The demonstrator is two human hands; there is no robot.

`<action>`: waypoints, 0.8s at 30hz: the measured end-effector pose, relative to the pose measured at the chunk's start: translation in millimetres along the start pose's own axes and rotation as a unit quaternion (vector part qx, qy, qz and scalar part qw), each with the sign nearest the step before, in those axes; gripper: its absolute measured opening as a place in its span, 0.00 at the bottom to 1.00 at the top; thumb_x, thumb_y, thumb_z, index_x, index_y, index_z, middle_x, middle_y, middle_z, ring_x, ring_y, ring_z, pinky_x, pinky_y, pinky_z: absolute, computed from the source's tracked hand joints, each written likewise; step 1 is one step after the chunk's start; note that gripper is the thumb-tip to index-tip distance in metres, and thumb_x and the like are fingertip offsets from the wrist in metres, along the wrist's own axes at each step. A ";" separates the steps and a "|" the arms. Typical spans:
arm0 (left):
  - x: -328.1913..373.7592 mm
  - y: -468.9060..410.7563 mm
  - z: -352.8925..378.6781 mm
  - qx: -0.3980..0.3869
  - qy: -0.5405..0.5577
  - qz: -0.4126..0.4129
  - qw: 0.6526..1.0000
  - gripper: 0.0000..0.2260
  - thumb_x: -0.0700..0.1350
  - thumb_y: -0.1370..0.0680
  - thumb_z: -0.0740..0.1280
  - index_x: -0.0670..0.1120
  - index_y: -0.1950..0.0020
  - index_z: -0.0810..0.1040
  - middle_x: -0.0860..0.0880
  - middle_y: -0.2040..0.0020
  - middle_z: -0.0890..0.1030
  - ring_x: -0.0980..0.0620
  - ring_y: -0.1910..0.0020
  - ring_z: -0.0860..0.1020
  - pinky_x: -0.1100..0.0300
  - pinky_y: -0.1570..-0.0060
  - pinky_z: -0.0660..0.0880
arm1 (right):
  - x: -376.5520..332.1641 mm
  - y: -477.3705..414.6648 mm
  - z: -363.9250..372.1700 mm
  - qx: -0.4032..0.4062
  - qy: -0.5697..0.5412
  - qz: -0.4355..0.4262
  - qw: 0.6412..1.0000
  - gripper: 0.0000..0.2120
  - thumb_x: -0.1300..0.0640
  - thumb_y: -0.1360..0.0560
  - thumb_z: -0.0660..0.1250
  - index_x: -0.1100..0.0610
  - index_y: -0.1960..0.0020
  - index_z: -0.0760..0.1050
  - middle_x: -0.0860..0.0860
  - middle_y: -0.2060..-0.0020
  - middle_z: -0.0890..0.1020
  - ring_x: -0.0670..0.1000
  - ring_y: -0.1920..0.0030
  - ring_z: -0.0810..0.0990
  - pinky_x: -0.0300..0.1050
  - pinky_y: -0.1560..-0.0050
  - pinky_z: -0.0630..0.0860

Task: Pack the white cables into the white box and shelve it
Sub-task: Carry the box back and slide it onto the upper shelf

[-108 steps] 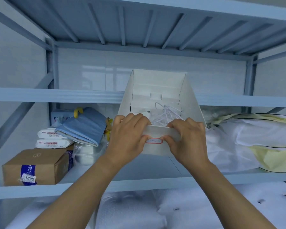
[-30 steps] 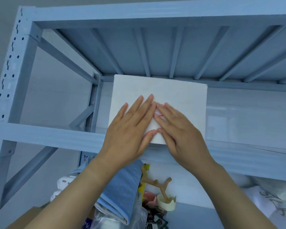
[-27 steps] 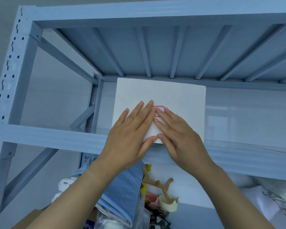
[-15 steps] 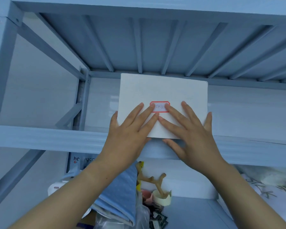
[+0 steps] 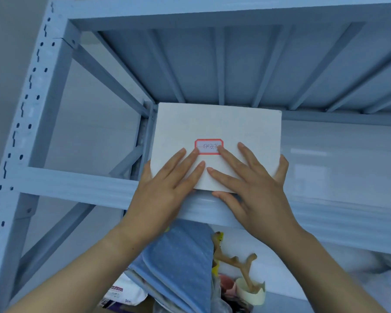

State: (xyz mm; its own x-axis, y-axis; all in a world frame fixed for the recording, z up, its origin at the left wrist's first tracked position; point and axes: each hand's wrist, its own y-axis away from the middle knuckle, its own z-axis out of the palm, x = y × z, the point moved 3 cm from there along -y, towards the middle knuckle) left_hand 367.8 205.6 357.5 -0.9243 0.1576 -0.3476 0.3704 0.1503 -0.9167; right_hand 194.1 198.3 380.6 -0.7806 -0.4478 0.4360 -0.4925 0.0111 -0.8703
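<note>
The step in hand appears to be the last one: seating the white box (image 5: 217, 132) on the upper shelf (image 5: 77, 188) of the blue-grey metal rack (image 5: 32, 91). The box stands at centre frame, its front face toward the camera, its lower edge just behind the shelf's front rail. A red-bordered label (image 5: 209, 146) sits mid-face. The cables are not visible; the box front hides its contents.

Left hand (image 5: 165, 188): palm flat on the lower left of the box front, fingers spread and extended upward, thumb lying along the left edge. It grasps nothing; contact is a flat press.

Right hand (image 5: 251, 186): palm flat on the lower right of the front, fingers fanned, the little finger hooked round the right edge, the thumb resting low on the shelf rail. It also holds nothing closed.

Both forearms rise from the lower corners of the frame and converge on the box.

Next move, as a judgement: push evenly with both palms until the box sits fully behind the rail, keeping it square, then release. Uneven pressure would likely skew the box.

Below the shelf, at lower centre, lies a folded blue cloth (image 5: 181, 263).
</note>
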 end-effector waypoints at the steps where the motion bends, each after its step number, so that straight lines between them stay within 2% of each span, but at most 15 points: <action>1: -7.8 2.8 -1.1 0.003 -0.001 0.001 1.000 0.35 0.33 0.32 0.72 0.46 0.29 0.62 0.44 0.27 0.63 0.46 0.29 0.60 0.37 0.48 0.71 | -5.6 -4.3 4.7 0.000 -0.005 -0.001 1.000 0.16 0.46 0.26 0.62 0.43 0.38 0.74 0.47 0.30 0.67 0.55 0.29 0.61 0.74 0.43 0.57; 4: -30.9 11.8 -2.7 0.008 -0.014 0.009 1.000 0.31 0.34 0.31 0.71 0.45 0.30 0.65 0.43 0.28 0.65 0.43 0.30 0.65 0.40 0.49 0.70 | -21.9 -16.4 18.8 -0.002 -0.022 -0.004 1.000 0.15 0.46 0.25 0.62 0.43 0.39 0.74 0.47 0.30 0.67 0.54 0.29 0.61 0.74 0.43 0.57; 10: -78.6 28.8 0.7 0.023 -0.008 0.019 1.000 0.26 0.36 0.28 0.70 0.43 0.31 0.69 0.42 0.29 0.66 0.40 0.31 0.66 0.38 0.48 0.70 | -57.5 -41.3 47.3 -0.006 -0.030 0.003 1.000 0.15 0.47 0.26 0.65 0.43 0.39 0.74 0.47 0.30 0.68 0.54 0.29 0.62 0.74 0.42 0.57; 13: -108.3 37.8 5.6 0.021 0.010 0.027 0.999 0.20 0.40 0.23 0.62 0.44 0.30 0.67 0.43 0.28 0.65 0.41 0.30 0.65 0.40 0.49 0.71 | -78.5 -56.1 60.7 0.002 -0.025 0.005 1.000 0.15 0.48 0.26 0.67 0.44 0.40 0.76 0.47 0.32 0.70 0.55 0.29 0.63 0.74 0.42 0.55; 16: -136.8 45.8 12.1 0.007 0.018 0.029 0.999 0.19 0.45 0.22 0.55 0.45 0.30 0.65 0.43 0.28 0.64 0.42 0.31 0.65 0.40 0.50 0.73 | -98.4 -72.0 74.6 0.003 -0.017 0.008 1.000 0.14 0.48 0.27 0.68 0.45 0.41 0.77 0.48 0.32 0.71 0.55 0.30 0.64 0.76 0.42 0.54; 22: -173.1 58.0 20.3 0.018 0.048 0.035 0.998 0.19 0.44 0.22 0.57 0.44 0.31 0.68 0.42 0.28 0.65 0.40 0.31 0.66 0.40 0.50 0.72 | -125.0 -90.4 94.8 0.001 -0.031 0.025 0.999 0.15 0.49 0.28 0.69 0.47 0.41 0.77 0.48 0.32 0.71 0.55 0.30 0.64 0.76 0.42 0.52; 24: -183.9 61.3 21.7 0.023 0.070 0.038 0.997 0.20 0.36 0.24 0.61 0.42 0.33 0.71 0.40 0.29 0.66 0.38 0.32 0.67 0.39 0.49 0.72 | -130.8 -94.4 100.7 -0.009 -0.036 0.030 0.999 0.14 0.50 0.27 0.68 0.47 0.41 0.77 0.48 0.32 0.71 0.55 0.30 0.64 0.75 0.42 0.51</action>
State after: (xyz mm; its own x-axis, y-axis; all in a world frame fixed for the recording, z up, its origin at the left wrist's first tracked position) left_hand 558.5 164.7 361.0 -0.8702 0.3019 -0.3893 0.4319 0.0874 -0.8977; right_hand 381.4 165.8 382.6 -0.7793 -0.5096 0.3647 -0.4526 0.0552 -0.8900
